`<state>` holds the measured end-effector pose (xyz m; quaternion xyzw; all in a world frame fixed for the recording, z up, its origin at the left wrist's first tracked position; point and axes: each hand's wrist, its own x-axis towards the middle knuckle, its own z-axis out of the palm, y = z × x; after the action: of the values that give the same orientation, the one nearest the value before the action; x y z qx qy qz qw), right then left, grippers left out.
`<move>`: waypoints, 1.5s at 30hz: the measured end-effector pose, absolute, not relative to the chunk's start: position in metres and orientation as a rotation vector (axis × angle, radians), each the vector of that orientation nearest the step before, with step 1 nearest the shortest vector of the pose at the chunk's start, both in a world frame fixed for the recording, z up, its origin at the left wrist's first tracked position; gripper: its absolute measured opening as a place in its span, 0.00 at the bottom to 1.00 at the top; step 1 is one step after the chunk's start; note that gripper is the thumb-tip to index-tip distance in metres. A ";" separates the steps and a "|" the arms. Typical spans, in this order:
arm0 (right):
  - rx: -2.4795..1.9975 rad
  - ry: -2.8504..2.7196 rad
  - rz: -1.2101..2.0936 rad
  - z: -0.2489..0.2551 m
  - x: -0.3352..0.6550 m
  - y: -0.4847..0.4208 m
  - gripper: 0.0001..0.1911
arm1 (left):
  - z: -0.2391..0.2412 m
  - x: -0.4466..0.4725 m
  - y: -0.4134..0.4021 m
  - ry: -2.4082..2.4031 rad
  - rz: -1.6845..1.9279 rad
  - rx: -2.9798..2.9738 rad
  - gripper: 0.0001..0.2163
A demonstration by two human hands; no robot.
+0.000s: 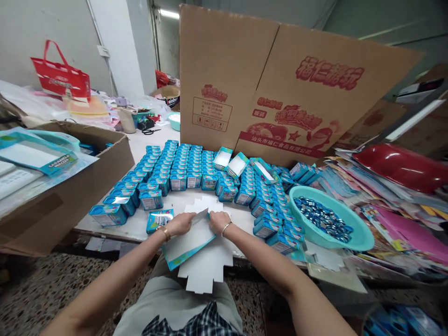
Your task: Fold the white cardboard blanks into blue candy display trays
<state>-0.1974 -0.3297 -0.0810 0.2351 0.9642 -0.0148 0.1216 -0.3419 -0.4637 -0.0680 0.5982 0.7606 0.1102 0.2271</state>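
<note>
Cardboard tray (192,241): 1 | left hand (181,223), right hand (219,222): gripping far side

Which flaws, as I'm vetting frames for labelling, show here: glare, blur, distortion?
Head view: glints on the blue pieces and the red plastic; head view: wide-angle stretching slants the large carton; head view: small print on the blue boxes looks soft; head view: a tube light glows brightly.

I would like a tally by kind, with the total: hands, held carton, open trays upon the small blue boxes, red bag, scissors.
Hands: 2 (left hand, right hand)
Blue-edged carton, held: 1
Open trays, upon small blue boxes: 3
Red bag: 1
Scissors: 1
Total: 8
</note>
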 end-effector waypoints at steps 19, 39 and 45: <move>0.170 2.856 -0.503 -0.064 -0.194 -0.285 0.17 | -0.068 -0.323 -0.473 1.968 0.277 1.795 0.19; 0.022 2.884 0.096 -0.077 -0.159 -0.327 0.09 | -0.078 -0.310 -0.494 2.150 -0.199 1.926 0.13; 0.117 2.880 0.115 -0.080 -0.160 -0.337 0.11 | -0.061 -0.305 -0.505 2.177 -0.114 1.888 0.13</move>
<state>-0.1600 -0.3369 -0.0799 0.0401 0.9901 0.0396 0.1283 -0.3048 -0.5046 -0.0614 0.6493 0.7487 -0.0393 0.1282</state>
